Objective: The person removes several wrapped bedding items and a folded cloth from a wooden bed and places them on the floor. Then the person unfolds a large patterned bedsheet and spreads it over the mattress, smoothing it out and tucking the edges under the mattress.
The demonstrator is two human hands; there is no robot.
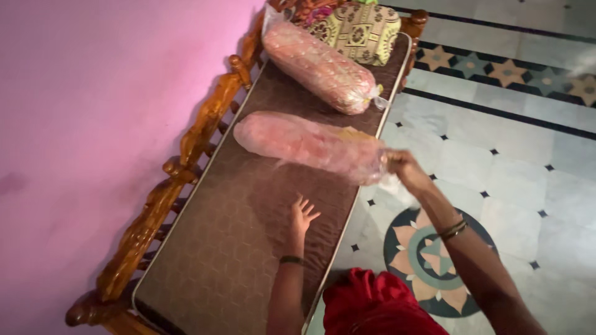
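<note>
A long pink bolster pillow wrapped in clear plastic [307,144] hangs just above the brown cushioned seat [230,242] of a wooden sofa. My right hand [402,166] grips the plastic at the bolster's near end. My left hand [302,216] hovers over the seat with fingers spread, holding nothing, just below the bolster. A second wrapped pink bolster [320,65] lies farther along the seat.
A yellow patterned cushion [360,31] sits at the sofa's far end. The carved wooden backrest [186,161] runs along a pink wall on the left. A tiled floor with a round floral motif [428,260] lies to the right. Red cloth [372,304] is at the bottom.
</note>
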